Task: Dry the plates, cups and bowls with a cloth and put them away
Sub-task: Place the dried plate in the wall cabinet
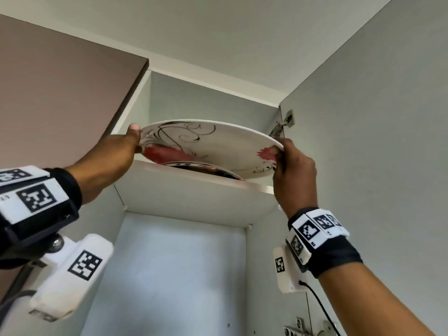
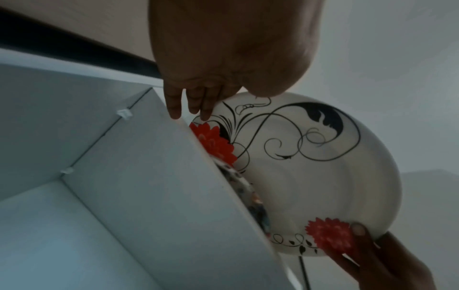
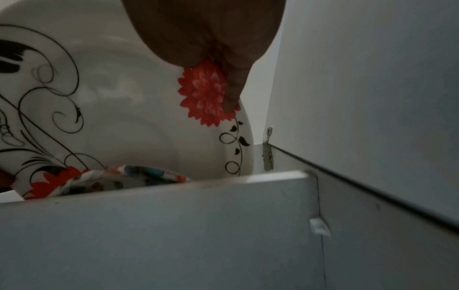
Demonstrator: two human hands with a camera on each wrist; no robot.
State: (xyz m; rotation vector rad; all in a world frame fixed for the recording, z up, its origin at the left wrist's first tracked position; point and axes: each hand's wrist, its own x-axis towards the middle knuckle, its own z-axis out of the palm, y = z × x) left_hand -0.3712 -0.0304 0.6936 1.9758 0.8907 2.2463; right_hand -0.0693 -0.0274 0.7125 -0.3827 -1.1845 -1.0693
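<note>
- A person lifts a white plate, printed with black scrolls and red flowers, to the top shelf of an open wall cabinet, one hand on each side of its rim.
- The left hand grips the plate's left edge: in the head view the thumb lies over the rim, and in the left wrist view the fingers press close together against the underside beside one red flower.
- The right hand pinches the right edge, thumb under the rim on the second red flower and fingers curled over the top; the right wrist view shows the thumb lying along that flower.
- The plate is held above the shelf's front edge, partly inside the cabinet and partly out over the near side.
- It lies close to flat, its face up and its near edge tipped slightly down, so the decorated underside shows to all three cameras; being round, it has no long axis.
- Directly under it a second plate with a multicoloured pattern rests on the shelf, its rim just proud of the shelf edge.
- Count: two plates, two hands, two red flowers on the held plate.
- The cabinet door stands open at the right, a metal hinge at its top corner.
</note>
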